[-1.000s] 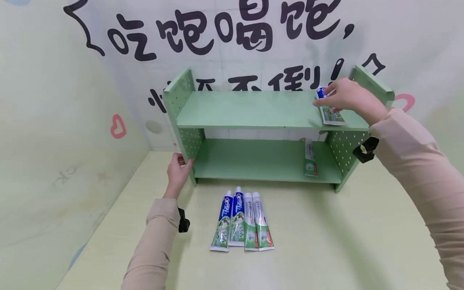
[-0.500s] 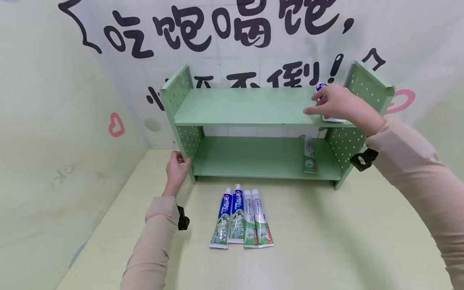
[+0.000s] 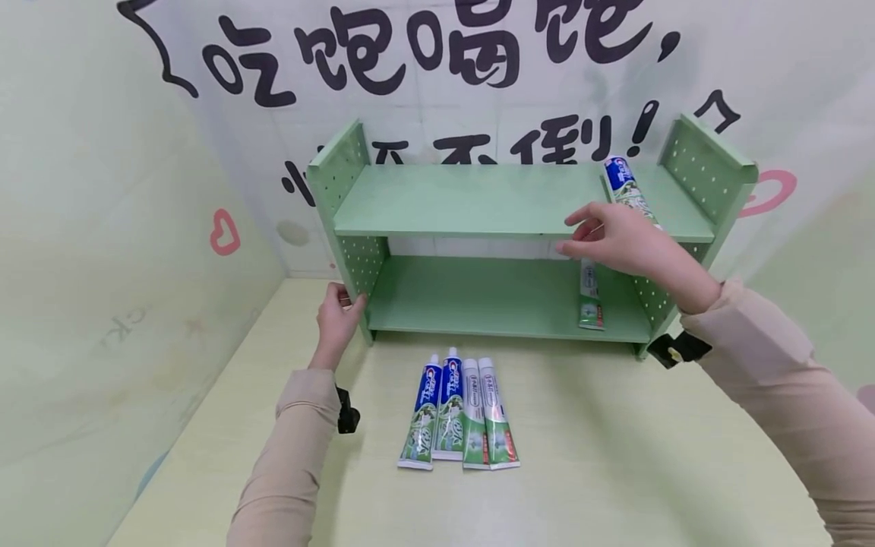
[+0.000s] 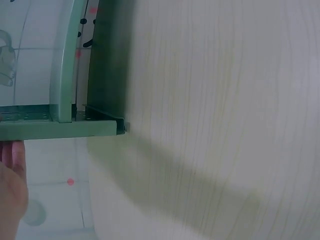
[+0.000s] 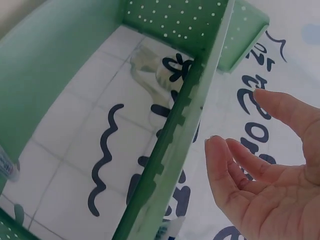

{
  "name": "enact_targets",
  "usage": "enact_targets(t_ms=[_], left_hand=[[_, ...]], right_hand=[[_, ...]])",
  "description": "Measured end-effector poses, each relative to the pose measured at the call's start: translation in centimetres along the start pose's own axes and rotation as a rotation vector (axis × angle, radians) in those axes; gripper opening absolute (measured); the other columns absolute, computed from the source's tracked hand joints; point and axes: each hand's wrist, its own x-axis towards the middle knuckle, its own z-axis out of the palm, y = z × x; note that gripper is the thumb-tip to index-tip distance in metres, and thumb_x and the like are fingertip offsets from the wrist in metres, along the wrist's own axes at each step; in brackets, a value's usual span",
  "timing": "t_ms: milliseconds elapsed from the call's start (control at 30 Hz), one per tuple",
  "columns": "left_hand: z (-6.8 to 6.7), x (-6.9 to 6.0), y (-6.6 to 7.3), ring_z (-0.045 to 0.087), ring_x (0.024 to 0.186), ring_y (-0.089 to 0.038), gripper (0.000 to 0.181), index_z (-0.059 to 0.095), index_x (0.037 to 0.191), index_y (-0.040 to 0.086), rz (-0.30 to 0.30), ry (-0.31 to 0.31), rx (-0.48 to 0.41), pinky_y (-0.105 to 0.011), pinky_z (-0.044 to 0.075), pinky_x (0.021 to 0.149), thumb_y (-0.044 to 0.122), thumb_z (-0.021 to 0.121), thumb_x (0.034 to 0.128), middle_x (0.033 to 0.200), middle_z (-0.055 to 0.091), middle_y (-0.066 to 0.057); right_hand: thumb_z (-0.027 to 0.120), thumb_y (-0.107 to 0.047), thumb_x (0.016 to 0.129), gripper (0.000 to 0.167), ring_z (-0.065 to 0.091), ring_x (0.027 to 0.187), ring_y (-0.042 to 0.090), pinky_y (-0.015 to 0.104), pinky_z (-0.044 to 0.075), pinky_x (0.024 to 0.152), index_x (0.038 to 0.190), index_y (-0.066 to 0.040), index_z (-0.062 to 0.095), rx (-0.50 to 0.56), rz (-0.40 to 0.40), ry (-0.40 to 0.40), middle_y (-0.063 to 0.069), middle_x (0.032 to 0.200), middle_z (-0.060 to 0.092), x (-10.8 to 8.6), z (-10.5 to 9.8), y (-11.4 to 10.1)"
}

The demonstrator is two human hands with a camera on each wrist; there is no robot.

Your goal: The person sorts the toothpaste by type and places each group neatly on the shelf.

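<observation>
A green two-tier shelf (image 3: 472,201) with perforated side panels stands on the table. My left hand (image 3: 336,323) holds its left side panel near the bottom; in the left wrist view the fingertips (image 4: 18,152) meet the panel's outer face. My right hand (image 3: 622,237), holding nothing, hovers before the upper board's right part, thumb and fingers apart, also seen in the right wrist view. Behind it a blue-and-green toothpaste tube (image 3: 623,182) lies on the upper board, its lower end hidden by the hand. A white-and-green toothpaste tube (image 3: 590,300) lies on the lower board, partly covered.
Two blue-and-green toothpaste tubes (image 3: 422,414) and two white-and-green tubes (image 3: 497,414) lie side by side on the pale table (image 3: 581,471) before the shelf. Behind stands a white wall (image 3: 424,106) with black lettering; another wall (image 3: 137,251) closes the left side.
My right hand has let go of the blue-and-green toothpaste tube on the upper board and drawn back toward the front and down. The left hand stays at the side panel.
</observation>
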Motion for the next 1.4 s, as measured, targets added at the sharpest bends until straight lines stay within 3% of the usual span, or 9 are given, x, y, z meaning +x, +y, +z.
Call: enact_targets(t_ms=[533,833,1067,1400], left_hand=[[0.0,0.0,0.5,0.052,0.11,-0.029,0.036,0.042,0.117,0.001,0.003,-0.005,-0.008,-0.04,0.05,0.089,0.023,0.053,0.09,0.119,0.054,-0.018],[0.0,0.0,0.4,0.052,0.11,-0.029,0.036,0.042,0.117,0.001,-0.001,-0.008,-0.004,-0.04,0.05,0.088,0.022,0.052,0.0905,0.119,0.054,-0.018],[0.0,0.2,0.3,0.052,0.11,-0.029,0.035,0.042,0.116,0.001,0.006,-0.002,-0.002,-0.04,0.05,0.089,0.022,0.052,0.0905,0.119,0.054,-0.018],[0.0,-0.2,0.2,0.052,0.11,-0.029,0.035,0.042,0.117,0.002,-0.007,-0.004,-0.011,-0.04,0.05,0.088,0.023,0.052,0.0908,0.119,0.054,-0.017]], right_hand=[[0.063,-0.028,0.085,0.049,0.059,0.097,0.026,0.04,0.05,0.085,0.121,0.002,0.051,0.086,-0.036,-0.051,0.018,0.105,0.061,-1.3,4.0,1.3],[0.063,-0.028,0.085,0.052,0.058,0.092,0.025,0.026,0.051,0.067,0.122,0.005,0.048,0.12,-0.01,-0.098,0.018,0.104,0.06,-1.1,6.1,2.3],[0.061,-0.024,0.086,0.051,0.058,0.092,0.025,0.031,0.052,0.075,0.123,0.008,0.047,0.156,-0.012,-0.116,0.019,0.102,0.06,-0.9,7.6,3.0],[0.061,-0.023,0.086,0.05,0.056,0.088,0.021,0.025,0.048,0.07,0.122,0.008,0.048,0.248,0.011,-0.178,0.017,0.1,0.06,-0.8,10.6,4.4]])
